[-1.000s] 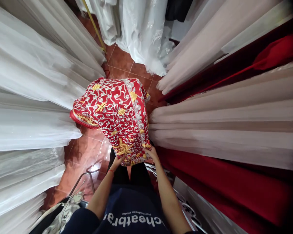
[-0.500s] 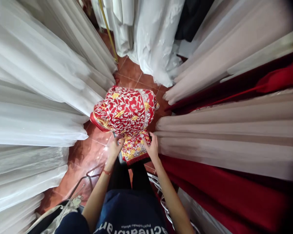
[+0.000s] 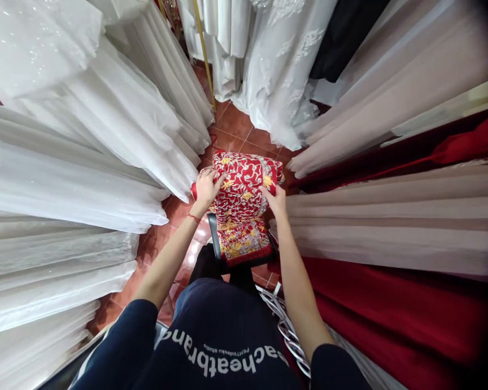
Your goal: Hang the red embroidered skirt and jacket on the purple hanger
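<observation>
A red garment (image 3: 244, 200) with silver and gold embroidery lies draped over a dark seat (image 3: 217, 246) in front of me. My left hand (image 3: 206, 187) presses on its upper left part with the fingers curled over the cloth. My right hand (image 3: 273, 196) grips its upper right edge. Both arms are stretched forward, and a thin red band sits on my left wrist.
White gowns (image 3: 85, 179) hang close on the left and at the back. Pale beige and dark red dresses (image 3: 390, 216) crowd the right. A narrow strip of red floor tiles (image 3: 239, 122) runs ahead. White wire hangers (image 3: 287, 325) lie by my right side.
The garment has gone from being held up in front of me to lying lower and farther away over the seat. Both hands have moved forward along it to its far end.
</observation>
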Available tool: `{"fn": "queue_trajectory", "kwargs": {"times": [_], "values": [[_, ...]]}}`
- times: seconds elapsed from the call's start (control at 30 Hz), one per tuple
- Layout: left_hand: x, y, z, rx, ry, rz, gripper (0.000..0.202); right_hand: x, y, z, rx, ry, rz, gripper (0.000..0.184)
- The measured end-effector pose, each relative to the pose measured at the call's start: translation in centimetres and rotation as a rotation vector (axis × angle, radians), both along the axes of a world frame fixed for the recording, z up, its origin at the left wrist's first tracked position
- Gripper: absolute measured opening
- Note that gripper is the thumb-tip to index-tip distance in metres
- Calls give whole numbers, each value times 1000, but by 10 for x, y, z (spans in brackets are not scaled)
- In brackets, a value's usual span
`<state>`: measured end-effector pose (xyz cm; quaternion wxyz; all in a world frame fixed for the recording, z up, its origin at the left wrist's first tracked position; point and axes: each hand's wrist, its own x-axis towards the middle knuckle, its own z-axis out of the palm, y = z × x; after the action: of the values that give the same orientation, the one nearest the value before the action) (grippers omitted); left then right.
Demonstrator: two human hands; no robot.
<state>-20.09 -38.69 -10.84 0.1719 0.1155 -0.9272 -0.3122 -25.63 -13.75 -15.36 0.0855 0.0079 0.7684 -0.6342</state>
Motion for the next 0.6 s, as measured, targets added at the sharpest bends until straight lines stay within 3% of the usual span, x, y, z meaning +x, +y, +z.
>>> {"fn": "queue_trajectory", "kwargs": {"times": [0.17, 0.23, 0.3, 0.37, 0.43, 0.53, 0.6], "values": [[-16, -9, 11, 199, 174, 117, 47, -22, -23, 27, 33, 261, 15, 47], [-19, -7, 12, 209, 200, 182, 41, -37, -27, 29, 82, 295, 34, 50], [-6, 4, 5, 166, 264, 245, 40, -42, -22, 20, 153, 291, 43, 55], [25, 24, -14, 124, 327, 295, 46, -33, -10, 0, 191, 261, 41, 65], [70, 49, -44, 150, 272, 294, 47, -11, 4, -28, 207, 211, 55, 78], [135, 81, -99, 323, 27, 332, 53, 29, 25, -71, 324, 146, 105, 94], [159, 88, -129, 483, -170, 403, 59, 48, 32, -91, 406, 104, 135, 96]]}}
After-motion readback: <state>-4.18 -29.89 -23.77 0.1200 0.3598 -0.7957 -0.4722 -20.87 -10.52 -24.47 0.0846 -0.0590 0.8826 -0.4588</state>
